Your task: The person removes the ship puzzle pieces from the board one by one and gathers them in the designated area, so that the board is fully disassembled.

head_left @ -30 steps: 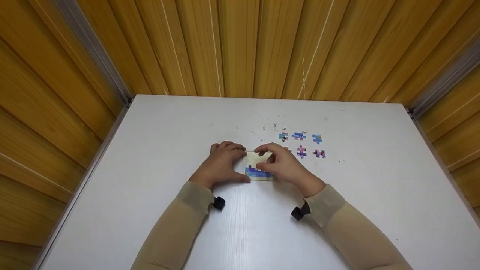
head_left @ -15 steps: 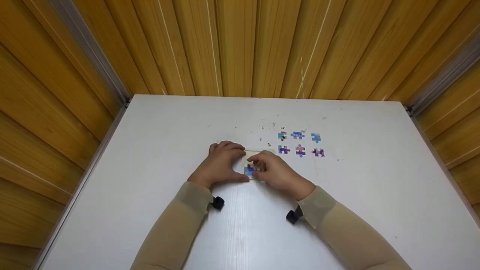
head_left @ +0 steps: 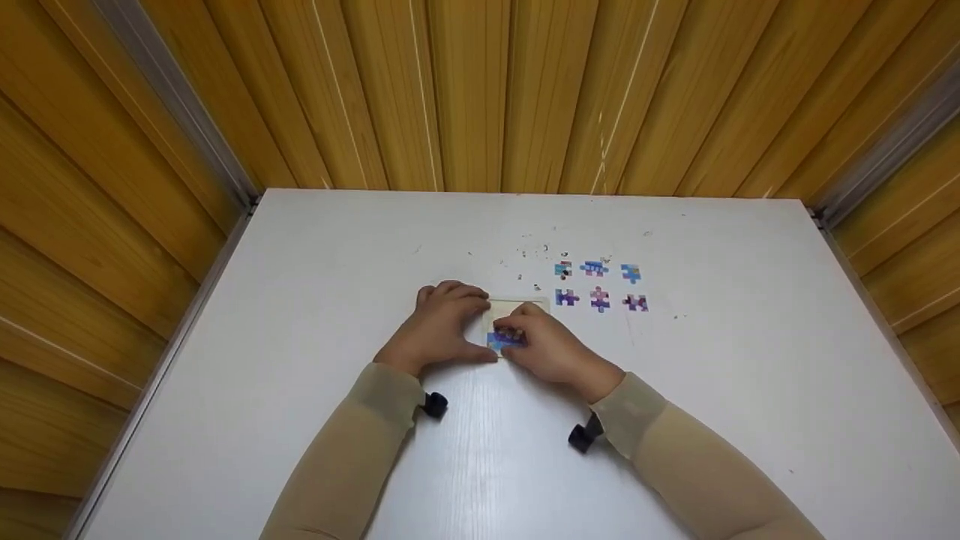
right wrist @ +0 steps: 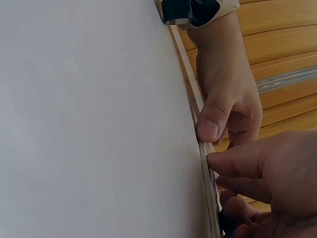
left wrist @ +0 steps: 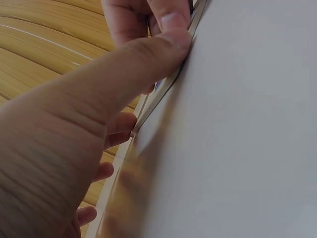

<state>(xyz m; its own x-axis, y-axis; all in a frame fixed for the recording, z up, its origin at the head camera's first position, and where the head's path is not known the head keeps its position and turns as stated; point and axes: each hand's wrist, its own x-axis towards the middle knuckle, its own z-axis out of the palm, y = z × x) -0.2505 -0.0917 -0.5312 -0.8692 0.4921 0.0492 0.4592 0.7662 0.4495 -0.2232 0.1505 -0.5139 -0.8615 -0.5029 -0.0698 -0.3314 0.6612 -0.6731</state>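
Observation:
A small pale puzzle tray [head_left: 534, 301] lies on the table in the head view, with blue and purple jigsaw pieces [head_left: 493, 342] along its near side. My left hand [head_left: 442, 330] grips the tray's left side, thumb at the near corner and fingertips at the far corner. Over the tray, my right hand [head_left: 551, 345] has curled fingers and thumb about a purple puzzle piece [head_left: 510, 334], which they partly cover. The right wrist view shows my right thumb [right wrist: 233, 162] at the tray's edge [right wrist: 210, 198], beside the left thumb [right wrist: 210, 126].
Several loose jigsaw pieces [head_left: 599, 298] lie in two rows to the right of the tray. Small dark crumbs [head_left: 545, 247] are scattered on the white table [head_left: 360, 247] behind it. Wood-patterned panels [head_left: 472, 97] stand beyond the table's far edge.
My right hand has moved left and lower over the tray, its fingers and thumb closing in on the purple piece. The left hand keeps its hold on the tray.

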